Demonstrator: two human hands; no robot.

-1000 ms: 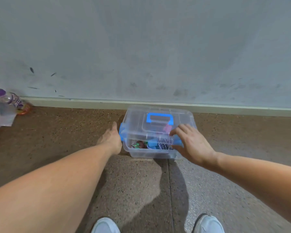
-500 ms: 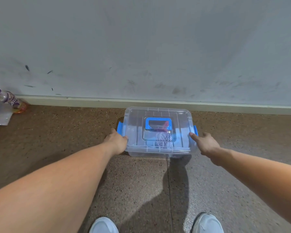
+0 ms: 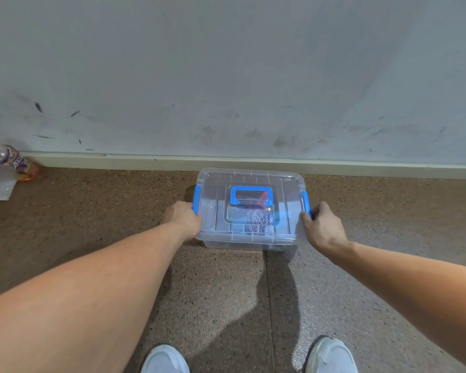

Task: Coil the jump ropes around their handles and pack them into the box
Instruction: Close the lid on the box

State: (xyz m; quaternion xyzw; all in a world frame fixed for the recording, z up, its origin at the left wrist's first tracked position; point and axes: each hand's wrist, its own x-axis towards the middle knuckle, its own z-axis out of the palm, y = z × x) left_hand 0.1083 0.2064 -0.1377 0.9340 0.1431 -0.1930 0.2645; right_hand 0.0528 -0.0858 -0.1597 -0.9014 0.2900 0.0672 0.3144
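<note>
box (image 3: pixel 249 208) lidded, floor by wall | ropes (image 3: pixel 258 224) inside | left hand (image 3: pixel 184 220) at 9 o'clock latch, right hand (image 3: pixel 322 227) at 3 o'clock latch | fingers curled on latches | bottle (image 3: pixel 14 162) 10 o'clock

Clear lidded box (image 3: pixel 249 208) with blue latches upright on floor, coiled ropes (image 3: pixel 258 226) inside.

Jump ropes (image 3: pixel 258 223) blur behind the clear box's lid (image 3: pixel 215 208); a bottle (image 3: pixel 8 160) is cut off at left, shoes (image 3: pixel 164 359) at the near edge.
</note>
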